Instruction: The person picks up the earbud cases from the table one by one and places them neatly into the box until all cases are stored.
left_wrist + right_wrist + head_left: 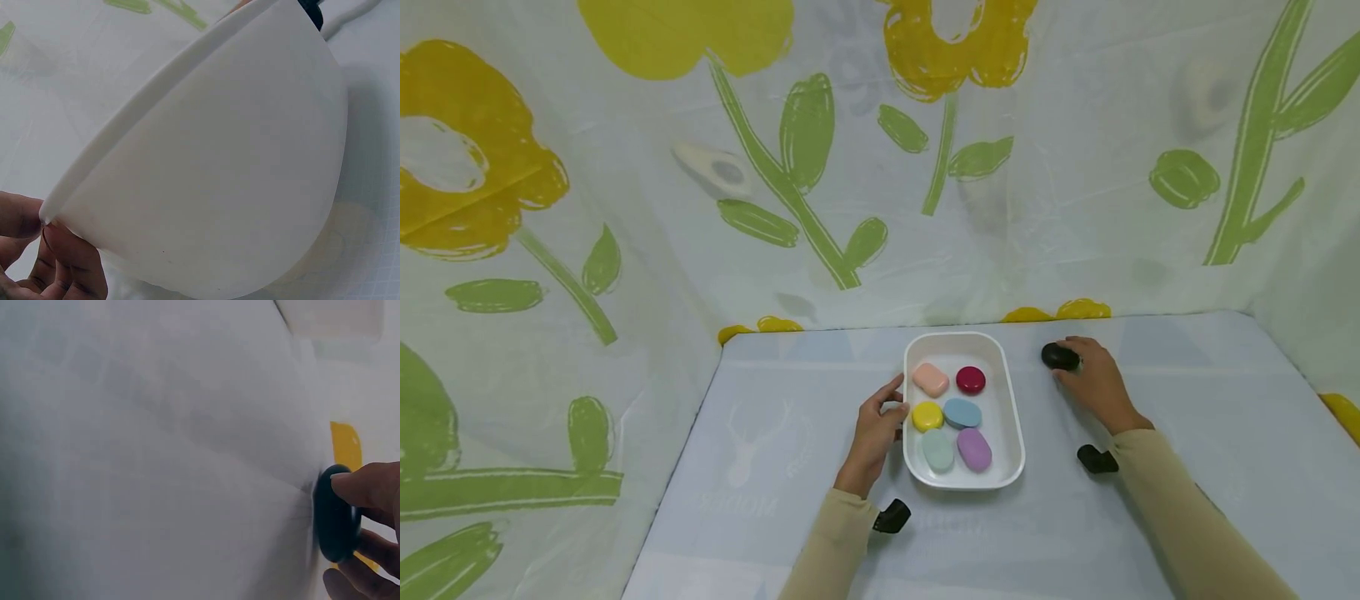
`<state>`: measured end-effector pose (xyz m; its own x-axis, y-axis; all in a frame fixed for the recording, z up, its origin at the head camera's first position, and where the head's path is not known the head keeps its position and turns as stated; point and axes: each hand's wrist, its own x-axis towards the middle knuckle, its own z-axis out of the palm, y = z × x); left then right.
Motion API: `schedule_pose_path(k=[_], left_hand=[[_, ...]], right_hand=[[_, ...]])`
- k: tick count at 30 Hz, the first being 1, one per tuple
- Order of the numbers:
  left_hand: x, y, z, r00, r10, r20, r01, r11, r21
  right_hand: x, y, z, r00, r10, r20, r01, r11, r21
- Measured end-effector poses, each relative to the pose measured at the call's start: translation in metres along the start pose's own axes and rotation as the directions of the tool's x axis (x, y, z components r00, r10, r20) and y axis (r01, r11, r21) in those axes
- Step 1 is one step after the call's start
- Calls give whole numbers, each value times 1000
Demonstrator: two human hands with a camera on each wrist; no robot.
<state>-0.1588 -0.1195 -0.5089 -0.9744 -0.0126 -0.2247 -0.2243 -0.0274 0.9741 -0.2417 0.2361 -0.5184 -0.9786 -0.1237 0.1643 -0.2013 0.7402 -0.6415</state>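
Note:
A white rectangular tray (pixel 1011 433) stands on the table, holding several smooth pebble-like pieces. Inside are a pink piece (pixel 931 380), a dark red one (pixel 971 381), a yellow one (pixel 927 416), a blue one (pixel 962 413), a mint one (pixel 937 450) and a purple one (pixel 974 449). At the tray's left side, my left hand (pixel 874 433) pinches the rim between thumb and finger, as the left wrist view shows. Right of the tray, my right hand (pixel 1097 383) grips a glossy black pebble-like piece (pixel 335 515) close over the table.
Black wrist-camera mounts (pixel 892 517) stick out by both sleeves. A pale patterned cloth covers the table (pixel 775 500). Behind it and to both sides hang white sheets (pixel 1075 192) printed with yellow flowers and green leaves.

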Motion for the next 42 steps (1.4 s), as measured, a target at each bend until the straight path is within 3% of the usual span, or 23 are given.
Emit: schedule_pose_path(k=[14,42], left_hand=[[1,1,0,1000,-10,3,10,1000,4],[-1,-2,0,1000,5,18,-5,1000,-2]], right_hand=[[-2,-1,5,998,19,-60,-19,1000,1],[-24,-17,4,995,92,32,-90,995,-45]])
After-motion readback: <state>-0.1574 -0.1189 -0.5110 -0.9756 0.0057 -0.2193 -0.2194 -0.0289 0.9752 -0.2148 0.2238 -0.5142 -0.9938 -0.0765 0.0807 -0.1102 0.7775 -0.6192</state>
